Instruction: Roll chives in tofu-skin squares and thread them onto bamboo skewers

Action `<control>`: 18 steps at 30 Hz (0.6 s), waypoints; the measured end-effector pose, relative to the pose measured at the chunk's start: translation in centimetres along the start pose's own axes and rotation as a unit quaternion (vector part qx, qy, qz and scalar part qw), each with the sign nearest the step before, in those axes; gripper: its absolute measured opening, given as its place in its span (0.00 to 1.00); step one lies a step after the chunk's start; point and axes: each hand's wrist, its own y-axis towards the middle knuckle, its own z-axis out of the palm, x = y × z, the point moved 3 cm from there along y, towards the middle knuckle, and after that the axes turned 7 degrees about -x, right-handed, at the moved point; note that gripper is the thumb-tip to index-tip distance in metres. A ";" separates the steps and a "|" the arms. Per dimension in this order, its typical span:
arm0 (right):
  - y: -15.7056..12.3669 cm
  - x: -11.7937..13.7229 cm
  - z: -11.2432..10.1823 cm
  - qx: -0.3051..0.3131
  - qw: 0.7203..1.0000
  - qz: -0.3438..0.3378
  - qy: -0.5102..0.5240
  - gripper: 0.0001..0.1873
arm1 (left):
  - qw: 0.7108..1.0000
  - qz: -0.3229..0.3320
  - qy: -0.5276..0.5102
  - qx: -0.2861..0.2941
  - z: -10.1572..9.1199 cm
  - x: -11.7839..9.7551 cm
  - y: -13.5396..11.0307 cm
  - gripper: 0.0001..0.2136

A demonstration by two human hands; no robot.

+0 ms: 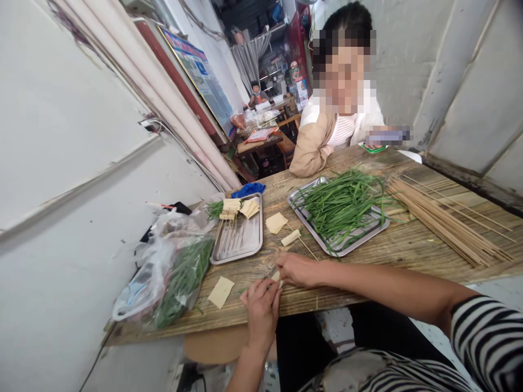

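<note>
Near the table's front edge, my left hand (261, 299) and my right hand (296, 269) meet with fingers closed on a pale yellow tofu skin sheet (277, 276), mostly covered by my fingers. A bit of green shows beside my left fingers. One flat tofu skin sheet (221, 292) lies left of my left hand. Beyond my hands, a tofu skin roll (291, 237) with green in it rests by a thin bamboo skewer (307, 247). More sheets (276, 222) lie just behind that roll.
A metal tray (255, 239) at left holds skewered rolls and sheets. Garlic chives (343, 204) fill another tray (355, 247). Bamboo skewers (445, 220) lie right; bagged greens (183, 283) sit left. Across the table (433, 261) a person (314, 133) holds a phone.
</note>
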 end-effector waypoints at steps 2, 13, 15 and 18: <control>0.4 -0.3 -0.1 0.013 1.000 0.000 0.015 0.07 | 1.000 -0.005 0.000 0.007 -0.1 0.0 0.3 0.06; 1.6 -1.8 -1.1 0.128 0.983 0.065 0.117 0.08 | 0.975 -0.107 -0.114 0.160 0.1 1.2 2.6 0.08; 1.4 -1.1 -1.5 0.102 0.991 0.055 0.061 0.08 | 0.970 -0.129 -0.128 0.160 0.3 1.5 2.6 0.07; 0.4 0.6 -1.8 0.033 0.997 0.014 -0.066 0.08 | 0.966 -0.149 -0.135 0.163 0.4 1.7 2.6 0.07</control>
